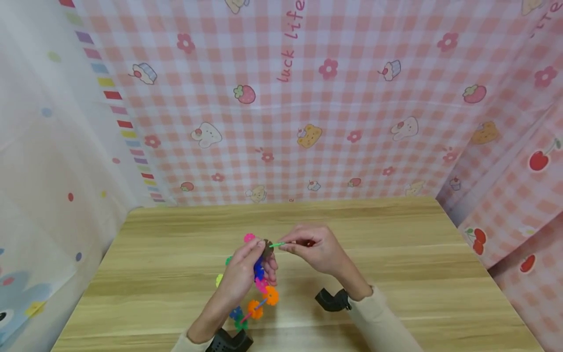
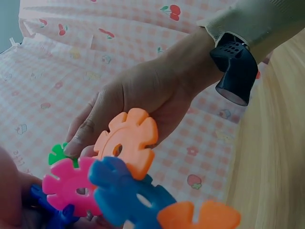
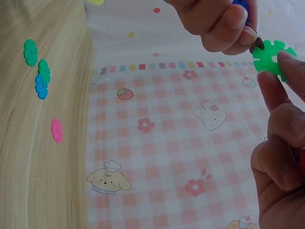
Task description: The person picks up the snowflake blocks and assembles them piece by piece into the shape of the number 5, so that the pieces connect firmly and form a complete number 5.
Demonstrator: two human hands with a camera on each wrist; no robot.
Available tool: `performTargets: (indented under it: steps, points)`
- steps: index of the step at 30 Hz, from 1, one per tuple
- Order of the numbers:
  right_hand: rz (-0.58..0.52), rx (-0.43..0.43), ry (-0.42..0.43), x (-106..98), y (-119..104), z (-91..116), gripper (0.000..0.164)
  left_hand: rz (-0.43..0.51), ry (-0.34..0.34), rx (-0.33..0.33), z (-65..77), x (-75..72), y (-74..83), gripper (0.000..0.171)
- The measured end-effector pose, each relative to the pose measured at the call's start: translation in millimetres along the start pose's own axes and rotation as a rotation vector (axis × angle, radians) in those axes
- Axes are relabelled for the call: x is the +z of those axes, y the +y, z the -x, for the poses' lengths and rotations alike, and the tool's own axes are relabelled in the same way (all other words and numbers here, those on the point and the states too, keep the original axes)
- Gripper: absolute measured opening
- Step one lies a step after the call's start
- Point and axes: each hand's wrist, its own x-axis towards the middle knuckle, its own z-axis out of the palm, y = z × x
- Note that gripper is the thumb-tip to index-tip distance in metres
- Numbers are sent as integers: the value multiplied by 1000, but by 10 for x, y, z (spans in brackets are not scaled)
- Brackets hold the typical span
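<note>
My left hand (image 1: 239, 274) pinches a brown notched snowflake disc (image 1: 267, 248) at the end of a chain of linked discs. Below that hand hang blue (image 1: 258, 269), pink (image 2: 66, 186) and orange (image 2: 138, 129) discs, joined at their slots. A bright green snowflake disc (image 3: 267, 59) is pinched between thumb and forefinger of my right hand (image 1: 318, 247). Its edge meets the brown disc's edge in the right wrist view. Something red (image 3: 302, 162) shows inside the curled fingers of the right hand. The left fingers partly hide the blue part of the chain.
Loose discs lie flat on the wooden table (image 1: 374, 234) beyond and left of the left hand: pink (image 3: 56, 130), blue (image 3: 41, 87), green (image 3: 30, 52) and yellow (image 1: 219, 280). A black camera mount (image 1: 333, 299) sits on the right wrist. Patterned cloth (image 1: 286, 122) hangs behind the table.
</note>
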Motion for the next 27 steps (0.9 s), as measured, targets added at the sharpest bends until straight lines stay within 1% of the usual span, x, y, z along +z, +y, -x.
performTargets:
  steps: [5,12,17,21,24,27]
  points:
    - [33,-16,14,11,-5,34,16,-6,33,11,-6,34,-23,42]
    - [66,-81,8,65,-14,72,15,-46,105,-6,3,83,-35,41]
    - [107,-154,10,97,-14,73,17,-103,96,0,17,84,-27,42]
    - [135,-210,8,106,-20,64,13,-149,94,-5,29,74,-8,42]
    - [131,-207,12,113,-8,66,12,-159,105,1,23,69,-11,41]
    - [135,-156,32,127,8,73,14,-135,120,13,4,67,-30,42]
